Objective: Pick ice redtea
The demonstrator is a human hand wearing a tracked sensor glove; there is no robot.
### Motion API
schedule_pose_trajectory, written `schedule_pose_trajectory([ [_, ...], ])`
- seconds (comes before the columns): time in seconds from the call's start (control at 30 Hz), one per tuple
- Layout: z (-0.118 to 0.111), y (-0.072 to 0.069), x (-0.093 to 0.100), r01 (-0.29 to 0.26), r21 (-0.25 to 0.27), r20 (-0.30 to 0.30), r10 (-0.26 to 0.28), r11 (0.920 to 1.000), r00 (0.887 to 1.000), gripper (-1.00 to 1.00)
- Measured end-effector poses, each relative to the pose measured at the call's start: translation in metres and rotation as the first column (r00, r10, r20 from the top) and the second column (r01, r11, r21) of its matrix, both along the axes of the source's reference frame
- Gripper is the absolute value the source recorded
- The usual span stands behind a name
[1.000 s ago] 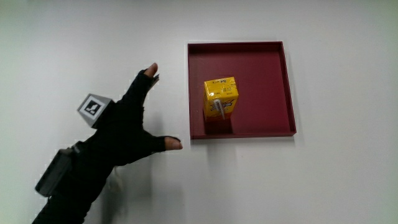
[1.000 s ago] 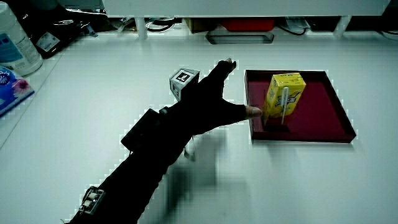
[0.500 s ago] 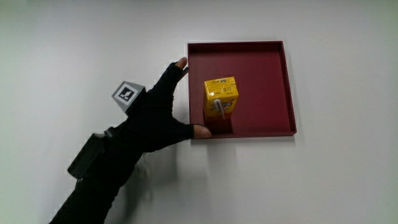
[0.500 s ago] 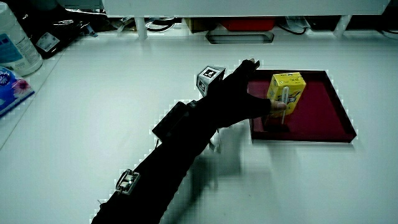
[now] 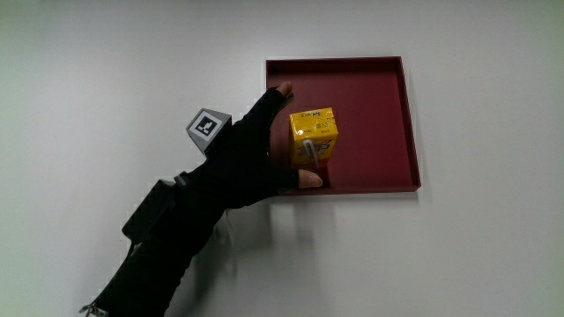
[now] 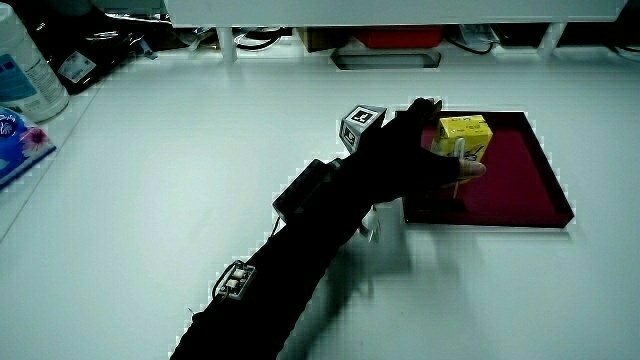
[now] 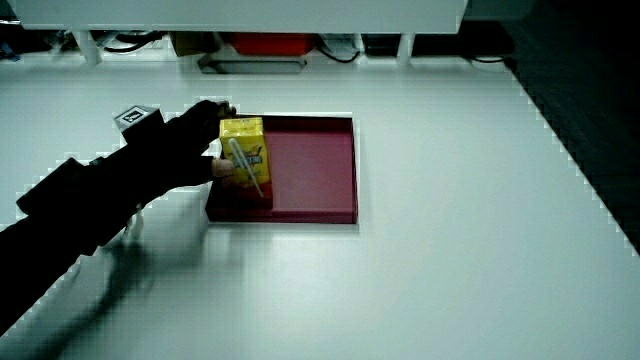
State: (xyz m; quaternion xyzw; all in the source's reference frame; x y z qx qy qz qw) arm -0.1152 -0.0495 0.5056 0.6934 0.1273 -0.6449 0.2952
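Observation:
A yellow ice red tea carton with a straw on its face stands upright inside a dark red tray. The gloved hand reaches over the tray's edge right beside the carton. Its fingers are spread, the thumb at the carton's nearer side and a finger past its farther corner. The hand holds nothing. A patterned cube sits on its back.
In a side view, a white bottle and a blue packet lie at the table's edge. A low partition with cables and a red object runs along the table's farther edge.
The hand has moved across the table toward the tray and now reaches over its edge beside the carton. The carton has not moved.

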Motion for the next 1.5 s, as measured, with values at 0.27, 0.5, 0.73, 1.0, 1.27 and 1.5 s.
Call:
schedule_pose_trajectory([
  [0.27, 0.007, -0.002, 0.002, 0.020, -0.002, 0.019, -0.020, 0.9998, 1.000, 0.31],
  [0.5, 0.005, -0.002, 0.003, 0.088, 0.056, 0.078, -0.093, 0.9945, 0.993, 0.55],
  [0.73, 0.003, -0.003, 0.003, 0.124, 0.066, 0.071, -0.129, 0.9900, 0.989, 0.79],
  [1.0, 0.008, -0.002, 0.002, 0.139, 0.067, 0.034, -0.141, 0.9881, 0.989, 1.00],
  [1.27, 0.010, 0.001, 0.000, 0.163, 0.085, 0.008, -0.164, 0.9829, 0.986, 1.00],
  [1.5, -0.004, -0.001, -0.011, 0.208, 0.103, -0.033, -0.206, 0.9727, 0.978, 1.00],
])
